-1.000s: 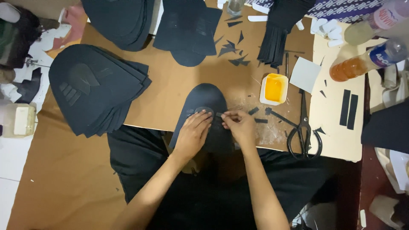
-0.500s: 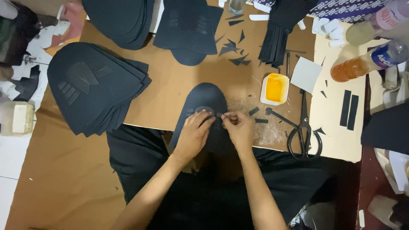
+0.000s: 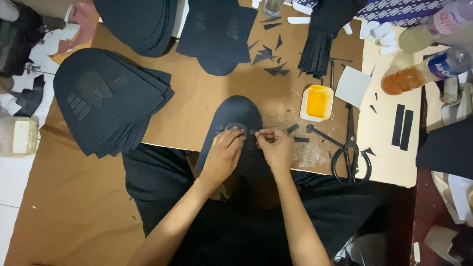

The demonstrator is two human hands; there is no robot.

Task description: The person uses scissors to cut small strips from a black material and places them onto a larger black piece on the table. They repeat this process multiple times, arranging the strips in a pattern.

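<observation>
The left hand (image 3: 224,150) is lying flat and open on a dark rounded fabric piece (image 3: 236,116) at the near edge of the brown worktop (image 3: 207,93), pressing down beside a small oval patch (image 3: 235,127) on it. The right hand (image 3: 275,146) is pinching a small dark strip (image 3: 254,132) between fingertips, just beside the patch. Judging by how things lie, this one piece is being worked mid-way: a few cut strips (image 3: 297,134) are waiting to the right, near the tub of yellow glue (image 3: 317,102) and the scissors (image 3: 350,148). A large stack of similar dark pieces (image 3: 106,101) is sitting to the left; which of them are finished I cannot tell
</observation>
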